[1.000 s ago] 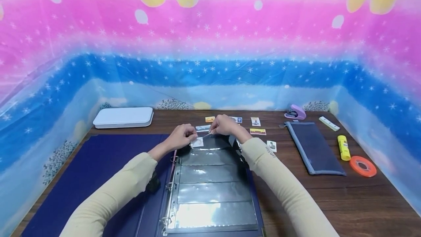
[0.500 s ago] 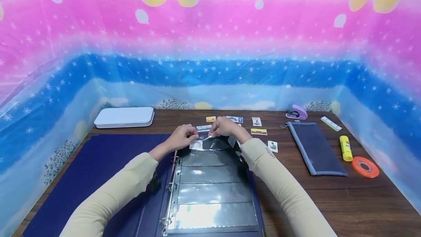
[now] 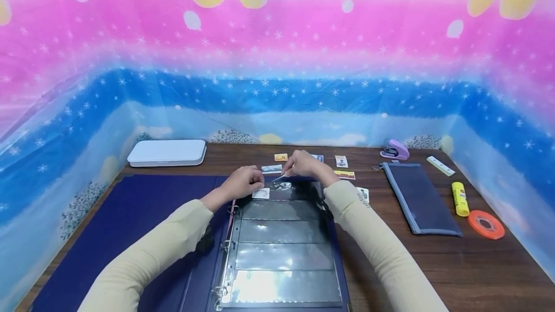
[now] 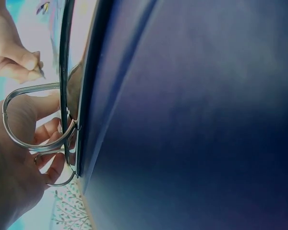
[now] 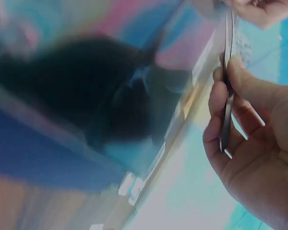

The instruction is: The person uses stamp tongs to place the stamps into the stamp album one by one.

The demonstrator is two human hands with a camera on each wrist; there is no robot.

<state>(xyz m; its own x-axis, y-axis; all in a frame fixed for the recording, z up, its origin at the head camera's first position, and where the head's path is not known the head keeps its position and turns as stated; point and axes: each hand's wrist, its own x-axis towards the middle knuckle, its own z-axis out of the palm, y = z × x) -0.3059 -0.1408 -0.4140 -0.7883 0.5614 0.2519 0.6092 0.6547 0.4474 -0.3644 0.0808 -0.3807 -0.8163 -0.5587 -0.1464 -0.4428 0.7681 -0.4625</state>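
Observation:
My right hand (image 3: 302, 163) holds slim metal tweezers (image 5: 229, 91) between thumb and fingers, their tips pointing down and left over the top strip of a clear-pocketed black stamp page (image 3: 284, 232). At that page's upper left corner, my left hand (image 3: 244, 180) pinches the edge with curled fingers, close beside the metal binder rings (image 4: 36, 143). A small pale stamp (image 3: 261, 193) lies at the left end of the top strip, just below the left fingertips. The page is clipped in an open navy binder (image 3: 143, 225).
Several loose stamps, among them a blue-green one (image 3: 271, 169) and an orange one (image 3: 281, 157), lie behind the page. A white case (image 3: 167, 152) stands back left. At right are a mesh zip pouch (image 3: 420, 199), lilac stapler (image 3: 395, 149), glue stick (image 3: 460, 199) and orange tape roll (image 3: 486, 224).
My right hand has drawn slightly right with the tweezers, away from the pale stamp. The page's top strip, bowed up before, now lies flatter. The left hand stays at the corner.

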